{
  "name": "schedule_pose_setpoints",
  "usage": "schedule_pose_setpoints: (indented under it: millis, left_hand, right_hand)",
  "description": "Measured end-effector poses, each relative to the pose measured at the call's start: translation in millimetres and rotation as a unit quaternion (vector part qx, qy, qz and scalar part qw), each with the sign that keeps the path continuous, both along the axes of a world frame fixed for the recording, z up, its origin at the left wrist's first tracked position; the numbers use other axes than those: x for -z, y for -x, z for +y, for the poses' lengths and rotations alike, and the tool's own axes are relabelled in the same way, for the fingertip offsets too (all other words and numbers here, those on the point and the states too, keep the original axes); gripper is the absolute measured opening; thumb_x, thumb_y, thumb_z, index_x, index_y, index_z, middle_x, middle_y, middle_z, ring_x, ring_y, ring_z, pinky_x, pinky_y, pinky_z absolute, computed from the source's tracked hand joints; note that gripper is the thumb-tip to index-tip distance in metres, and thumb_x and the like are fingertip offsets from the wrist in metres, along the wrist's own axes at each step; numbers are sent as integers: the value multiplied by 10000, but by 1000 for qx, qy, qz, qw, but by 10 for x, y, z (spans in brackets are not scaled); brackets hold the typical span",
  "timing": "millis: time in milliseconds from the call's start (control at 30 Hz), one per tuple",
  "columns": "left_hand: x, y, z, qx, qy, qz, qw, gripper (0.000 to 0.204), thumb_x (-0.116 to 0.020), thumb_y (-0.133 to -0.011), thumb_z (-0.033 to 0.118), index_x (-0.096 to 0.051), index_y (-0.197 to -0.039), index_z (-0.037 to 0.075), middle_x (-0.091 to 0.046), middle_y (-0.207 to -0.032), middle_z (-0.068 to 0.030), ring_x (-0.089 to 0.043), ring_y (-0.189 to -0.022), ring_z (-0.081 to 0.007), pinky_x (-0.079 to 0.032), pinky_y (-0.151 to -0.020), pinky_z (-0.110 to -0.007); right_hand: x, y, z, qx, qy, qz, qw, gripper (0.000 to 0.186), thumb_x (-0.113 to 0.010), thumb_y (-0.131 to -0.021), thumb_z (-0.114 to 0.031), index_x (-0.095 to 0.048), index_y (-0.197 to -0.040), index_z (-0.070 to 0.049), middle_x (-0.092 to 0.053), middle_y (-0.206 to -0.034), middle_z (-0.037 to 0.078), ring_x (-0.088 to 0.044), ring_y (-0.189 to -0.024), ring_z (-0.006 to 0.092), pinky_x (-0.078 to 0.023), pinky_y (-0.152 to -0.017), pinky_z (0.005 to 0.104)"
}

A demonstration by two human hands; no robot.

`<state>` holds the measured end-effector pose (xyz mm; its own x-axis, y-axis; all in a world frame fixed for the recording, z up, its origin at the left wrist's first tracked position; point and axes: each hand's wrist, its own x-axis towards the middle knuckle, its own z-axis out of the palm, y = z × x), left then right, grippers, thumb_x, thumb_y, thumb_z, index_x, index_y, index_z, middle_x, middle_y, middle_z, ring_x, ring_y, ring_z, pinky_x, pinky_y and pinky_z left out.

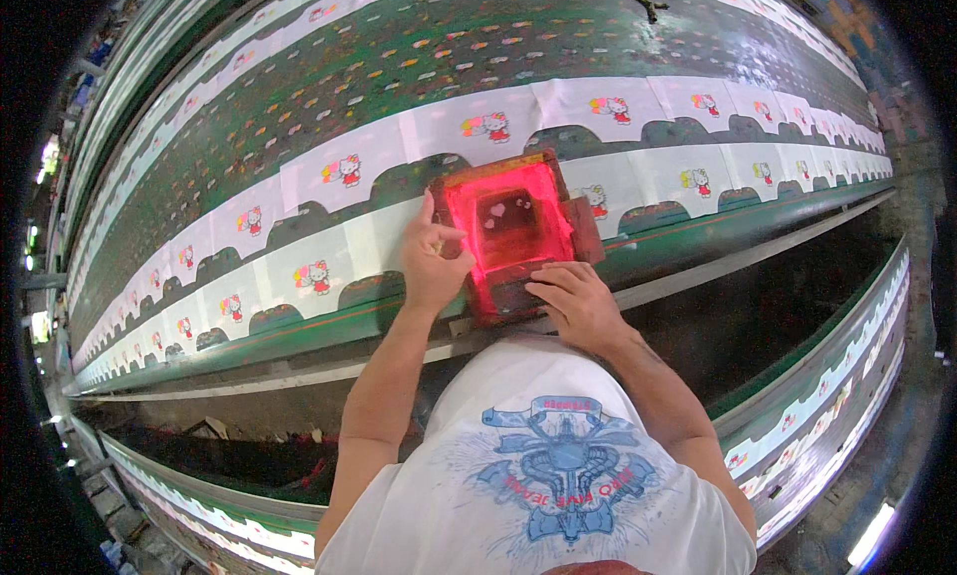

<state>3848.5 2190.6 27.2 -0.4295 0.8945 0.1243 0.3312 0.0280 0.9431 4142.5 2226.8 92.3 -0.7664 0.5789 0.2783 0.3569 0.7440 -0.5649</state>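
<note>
A screen printing frame [571, 191], stained bright red on its inside edges, lies over the nearer row of white cut fabric pieces [371, 238]. Small pale heart shapes show in its dark mesh window. My left hand [436, 256] grips its left side, with the index finger stretched along the outer edge and the thumb bent inward. At the near right end, my right hand [575, 301] has its fingers curled over the frame beside a dark strip. Whether that strip is a separate squeegee, I cannot tell. Cartoon cat prints [317, 276] in red, yellow and pink mark the pieces.
The long green printing table [329, 341] curves across the view, speckled with ink spots. A farther fabric row [424, 122] runs behind the frame. A dark stick-like object [646, 5] lies at the far side. Behind me, another table [847, 376] carries more printed pieces.
</note>
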Motion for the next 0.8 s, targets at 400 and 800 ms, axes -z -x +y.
schedule_pose_setpoints:
  millis: [400,800]
  left_hand:
    - [-24,-1083,814,12,74,-46,996,206,-872,-808,-21,-820,-1005,10,-391,-1830,-297,-449,-1677,-385,-597,-1193,-442]
    - [177,-1053,836,2,92,-147,985,271,-873,-793,-85,-818,-1028,37,-306,-1877,-279,-544,-1580,-273,-590,-1088,-348]
  right_hand:
    - [143,-1233,785,-16,15,45,999,432,-761,-870,46,-804,-1286,-63,-766,-1346,129,-708,-1299,386,-558,-1114,558]
    - [-70,-1158,992,-92,-47,-60,993,446,-759,-898,-100,-773,-1342,-64,-749,-1301,136,-705,-1260,357,-544,-1115,525]
